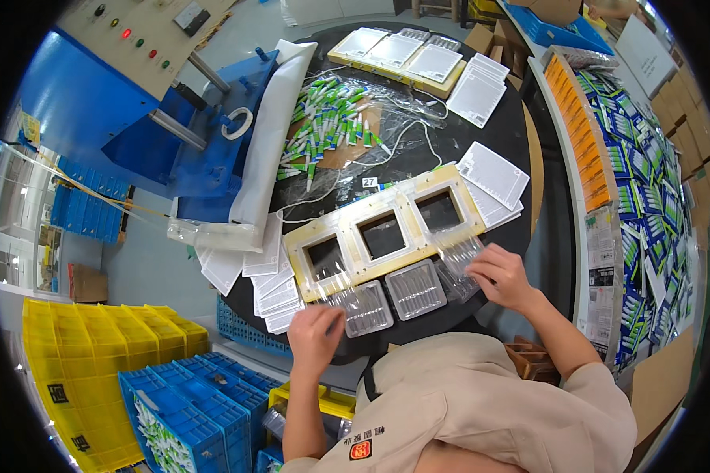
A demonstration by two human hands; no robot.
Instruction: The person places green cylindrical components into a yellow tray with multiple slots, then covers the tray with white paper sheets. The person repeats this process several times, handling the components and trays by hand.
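Observation:
A yellow-and-white frame with three rectangular openings [383,234] lies in front of me on the round black table. My right hand [501,276] pinches a clear plastic blister tray [459,249] at the frame's right near corner. Beside the left near corner is my left hand [315,335], its fingers curled at the edge of clear blister plastic; a grip there is hard to make out. Between my hands, along the frame's near side, sit more clear blister trays [416,289]. White printed cards [278,292] are fanned out left of the frame, and others [493,183] lie to its right.
Green-and-white tubes [323,118] are heaped beyond the frame. A second frame [398,57] with white cards on it stands at the far edge. A blue press [213,150] is at the left. Blue crates [197,402] and yellow crates [95,355] stand lower left; packed goods [631,181] fill the right.

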